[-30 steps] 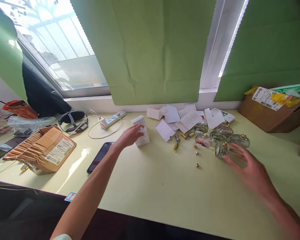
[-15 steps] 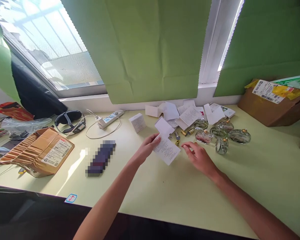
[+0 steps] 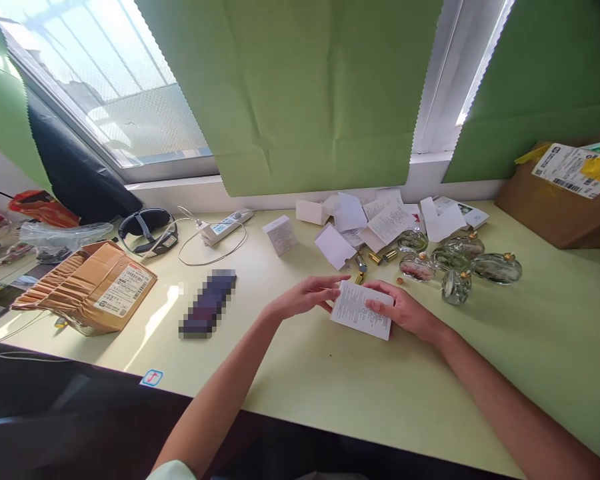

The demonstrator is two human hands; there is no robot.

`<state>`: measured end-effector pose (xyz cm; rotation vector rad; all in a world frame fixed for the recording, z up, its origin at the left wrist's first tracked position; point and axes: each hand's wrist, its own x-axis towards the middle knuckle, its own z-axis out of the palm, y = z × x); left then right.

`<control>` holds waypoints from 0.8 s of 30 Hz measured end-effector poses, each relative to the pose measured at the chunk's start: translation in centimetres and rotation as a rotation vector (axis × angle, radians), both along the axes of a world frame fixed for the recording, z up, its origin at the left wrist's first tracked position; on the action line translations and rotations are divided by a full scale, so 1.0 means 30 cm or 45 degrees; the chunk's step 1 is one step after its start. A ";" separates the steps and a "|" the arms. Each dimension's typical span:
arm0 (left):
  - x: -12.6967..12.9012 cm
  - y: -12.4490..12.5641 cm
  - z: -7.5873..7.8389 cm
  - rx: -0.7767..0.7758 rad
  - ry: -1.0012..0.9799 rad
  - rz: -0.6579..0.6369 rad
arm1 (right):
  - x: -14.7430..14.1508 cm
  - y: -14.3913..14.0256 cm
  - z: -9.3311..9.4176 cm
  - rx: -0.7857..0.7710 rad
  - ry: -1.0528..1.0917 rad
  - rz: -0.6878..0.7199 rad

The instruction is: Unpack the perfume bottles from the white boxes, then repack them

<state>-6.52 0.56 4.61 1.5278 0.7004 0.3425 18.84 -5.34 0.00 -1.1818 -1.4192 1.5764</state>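
A printed white paper leaflet [image 3: 360, 313] lies just above the pale green table [image 3: 330, 387], held between both hands. My right hand [image 3: 405, 310] grips its right edge with the thumb on top. My left hand [image 3: 305, 297] touches its left edge with fingers stretched out. Behind the hands lie several round glass bottles [image 3: 455, 263], small gold caps [image 3: 383, 257] and loose white papers [image 3: 380, 223]. A small white box [image 3: 280, 235] stands to the left of them.
A phone [image 3: 207, 312] lies left of my left arm. A torn cardboard box [image 3: 93, 287], a dark headset [image 3: 147, 230] and a power strip [image 3: 225, 227] sit at the left. A brown parcel [image 3: 563, 200] stands at the far right. Green blinds [image 3: 300, 93] hang behind.
My left hand left the white box and picked up the leaflet. My right hand came over from the bottles and took the leaflet's right edge, drawing it nearer.
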 end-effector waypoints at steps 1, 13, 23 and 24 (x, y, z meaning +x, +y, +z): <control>0.001 0.005 -0.008 0.026 -0.002 0.007 | -0.001 0.000 -0.001 -0.003 0.004 -0.007; 0.028 -0.012 -0.086 0.038 -0.217 0.141 | 0.009 0.005 -0.013 -0.015 0.015 0.005; 0.032 -0.016 -0.106 -0.049 -0.296 0.080 | 0.033 0.000 0.007 -0.022 0.004 0.142; 0.028 -0.012 -0.106 -0.049 -0.303 0.117 | 0.037 0.003 0.005 -0.017 0.022 0.125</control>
